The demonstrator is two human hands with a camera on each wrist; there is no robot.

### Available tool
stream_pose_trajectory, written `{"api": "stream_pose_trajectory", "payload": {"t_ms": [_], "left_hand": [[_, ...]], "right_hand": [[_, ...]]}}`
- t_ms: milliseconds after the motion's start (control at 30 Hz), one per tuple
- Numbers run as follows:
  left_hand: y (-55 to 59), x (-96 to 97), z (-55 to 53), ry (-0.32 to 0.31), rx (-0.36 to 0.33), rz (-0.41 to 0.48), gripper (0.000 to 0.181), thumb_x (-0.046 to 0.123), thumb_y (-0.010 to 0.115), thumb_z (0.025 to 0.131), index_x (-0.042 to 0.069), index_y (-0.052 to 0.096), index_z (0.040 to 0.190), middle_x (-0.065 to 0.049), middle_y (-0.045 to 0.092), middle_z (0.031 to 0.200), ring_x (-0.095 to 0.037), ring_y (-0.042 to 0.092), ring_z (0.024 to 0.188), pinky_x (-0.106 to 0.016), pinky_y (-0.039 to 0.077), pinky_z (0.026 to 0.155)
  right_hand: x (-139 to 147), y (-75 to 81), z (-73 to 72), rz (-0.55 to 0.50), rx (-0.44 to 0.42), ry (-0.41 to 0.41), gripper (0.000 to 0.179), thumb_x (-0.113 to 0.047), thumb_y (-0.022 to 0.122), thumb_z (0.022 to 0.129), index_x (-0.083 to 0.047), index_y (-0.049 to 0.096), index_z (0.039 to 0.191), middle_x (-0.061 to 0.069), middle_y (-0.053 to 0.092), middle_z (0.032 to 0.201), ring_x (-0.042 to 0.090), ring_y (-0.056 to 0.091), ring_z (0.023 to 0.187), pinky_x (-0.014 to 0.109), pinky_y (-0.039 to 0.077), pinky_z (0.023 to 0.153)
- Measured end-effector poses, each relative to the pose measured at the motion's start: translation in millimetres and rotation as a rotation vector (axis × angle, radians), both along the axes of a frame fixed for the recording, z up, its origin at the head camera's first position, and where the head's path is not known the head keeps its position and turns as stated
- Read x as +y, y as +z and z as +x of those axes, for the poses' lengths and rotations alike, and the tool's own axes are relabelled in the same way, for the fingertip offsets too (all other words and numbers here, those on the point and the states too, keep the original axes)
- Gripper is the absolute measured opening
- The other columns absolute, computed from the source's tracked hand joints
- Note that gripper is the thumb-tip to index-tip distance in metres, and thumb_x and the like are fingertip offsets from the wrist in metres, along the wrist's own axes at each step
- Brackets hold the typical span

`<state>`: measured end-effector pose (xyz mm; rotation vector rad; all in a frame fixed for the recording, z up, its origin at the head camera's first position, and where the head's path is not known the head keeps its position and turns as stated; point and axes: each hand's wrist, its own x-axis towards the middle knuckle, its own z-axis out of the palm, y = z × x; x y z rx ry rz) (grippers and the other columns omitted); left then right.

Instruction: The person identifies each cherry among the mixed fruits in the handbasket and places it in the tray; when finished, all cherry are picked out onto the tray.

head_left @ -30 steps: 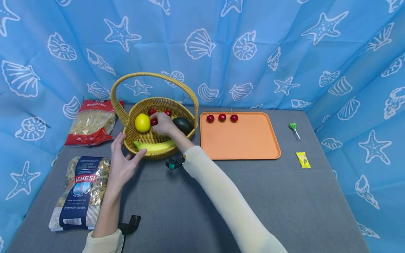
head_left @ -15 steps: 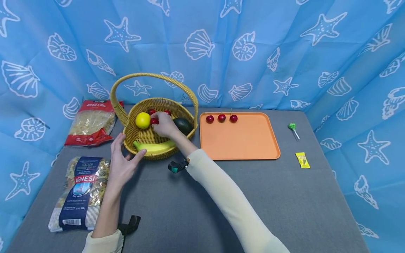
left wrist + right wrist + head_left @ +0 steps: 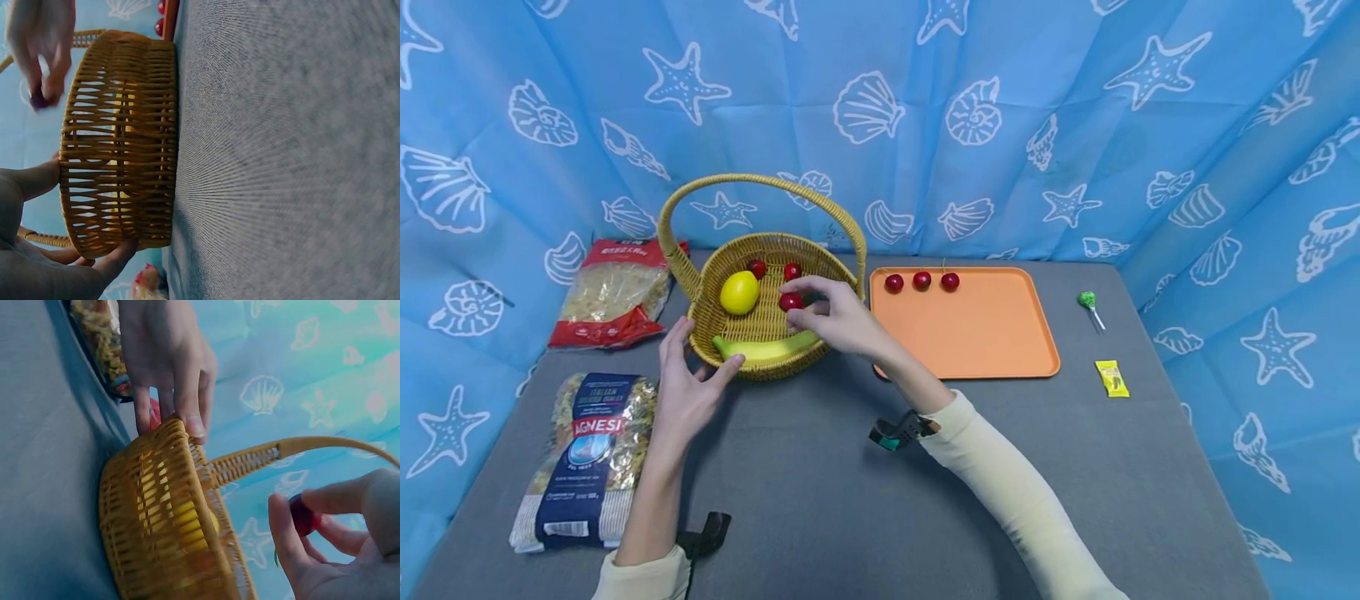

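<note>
My right hand (image 3: 846, 321) pinches a dark red cherry (image 3: 790, 302) between thumb and fingertips, above the wicker basket (image 3: 778, 367). The right wrist view shows that cherry (image 3: 302, 515) with its green stem hanging, held clear of the rim. My left hand (image 3: 688, 400) holds the basket's left rim, thumb on the rim and fingers along the outside wall, as the left wrist view also shows. Inside the basket lie a lemon (image 3: 740, 292), a banana (image 3: 760, 350) at the front and two cherries (image 3: 792, 272) at the back. The dark green fruit on the right is hidden behind my right hand.
Right of the basket lies an orange tray (image 3: 970, 333) with three cherries (image 3: 922, 281) along its back edge. A green lollipop (image 3: 1087, 300) and a yellow packet (image 3: 1112, 379) lie farther right. Two pasta bags, one red (image 3: 613, 292), one blue (image 3: 587, 458), lie left. The basket's tall handle (image 3: 760, 178) arches overhead.
My right hand has lifted a cherry from beside the lemon and moved right and toward me with it. The left hand stays on the basket rim.
</note>
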<state>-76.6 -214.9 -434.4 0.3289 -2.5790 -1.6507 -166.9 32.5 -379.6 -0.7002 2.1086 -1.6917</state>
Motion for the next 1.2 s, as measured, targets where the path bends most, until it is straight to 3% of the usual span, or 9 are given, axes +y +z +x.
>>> {"api": "stream_pose_trajectory", "payload": {"t_ms": [67,300,467,533,667,833,1067,1200], "left_hand": [[0.0,0.3,0.2,0.003,-0.002,-0.005,0.103,0.030,0.079,0.101,0.011,0.011,0.175,-0.008,0.002,0.185,-0.039,0.013,0.170,-0.071,0.041,0.128],[0.7,0.4,0.3,0.010,-0.010,-0.008,0.102,0.028,0.080,0.100,0.011,0.013,0.175,-0.007,0.002,0.185,-0.039,0.013,0.170,-0.070,0.042,0.128],[0.7,-0.6,0.6,0.011,-0.005,-0.007,0.101,0.027,0.080,0.100,0.012,0.013,0.175,-0.007,0.002,0.185,-0.039,0.013,0.170,-0.071,0.042,0.127],[0.4,-0.5,0.4,0.010,-0.002,-0.009,0.101,0.026,0.080,0.100,0.011,0.013,0.175,-0.008,0.003,0.185,-0.039,0.013,0.170,-0.070,0.042,0.127],[0.1,1.0,-0.7,0.014,-0.009,-0.011,0.101,0.026,0.080,0.100,0.012,0.013,0.175,-0.007,0.003,0.185,-0.039,0.014,0.170,-0.070,0.043,0.127],[0.6,1.5,-2.0,0.018,-0.024,-0.016,0.102,0.027,0.080,0.100,0.013,0.012,0.175,-0.006,0.002,0.185,-0.039,0.013,0.170,-0.069,0.043,0.128],[-0.1,0.2,-0.3,0.002,0.000,-0.002,0.102,0.028,0.080,0.100,0.010,0.012,0.175,-0.009,0.002,0.185,-0.040,0.013,0.170,-0.071,0.042,0.127],[0.0,0.3,-0.3,0.004,-0.001,-0.002,0.102,0.028,0.080,0.100,0.010,0.012,0.175,-0.009,0.002,0.185,-0.040,0.013,0.170,-0.071,0.042,0.127]], "right_hand": [[17,1.1,9.1,-0.035,-0.011,0.004,0.037,-0.005,0.063,0.107,-0.004,0.063,0.144,0.020,0.072,0.128,0.044,0.077,0.108,0.059,0.066,0.101],[73,-3.9,30.7,-0.047,0.033,-0.050,0.038,-0.004,0.069,0.103,-0.001,0.065,0.141,0.024,0.069,0.135,0.038,0.077,0.101,0.029,0.069,0.090],[103,-17.9,33.4,-0.020,0.076,-0.143,0.038,-0.004,0.076,0.100,-0.003,0.066,0.136,0.021,0.074,0.128,0.047,0.077,0.101,0.028,0.070,0.092],[112,-24.1,32.2,0.003,0.085,-0.185,0.036,-0.005,0.076,0.100,-0.004,0.067,0.134,0.021,0.075,0.125,0.049,0.076,0.103,0.029,0.070,0.090],[126,-35.6,27.6,0.087,0.117,-0.267,0.033,-0.010,0.077,0.100,-0.003,0.069,0.132,0.020,0.073,0.128,0.040,0.074,0.110,0.026,0.068,0.084],[136,-50.8,16.7,0.132,0.102,-0.332,0.036,-0.002,0.074,0.099,0.003,0.067,0.134,0.024,0.070,0.136,0.041,0.074,0.118,0.033,0.069,0.099],[140,-72.5,-0.8,0.135,0.120,-0.318,0.041,0.005,0.074,0.097,0.005,0.064,0.136,0.027,0.066,0.138,0.045,0.073,0.122,0.055,0.062,0.111],[138,-80.7,-10.8,0.187,0.102,-0.312,0.037,0.001,0.077,0.097,0.002,0.070,0.133,0.023,0.071,0.136,0.042,0.074,0.124,0.056,0.062,0.111]]}}
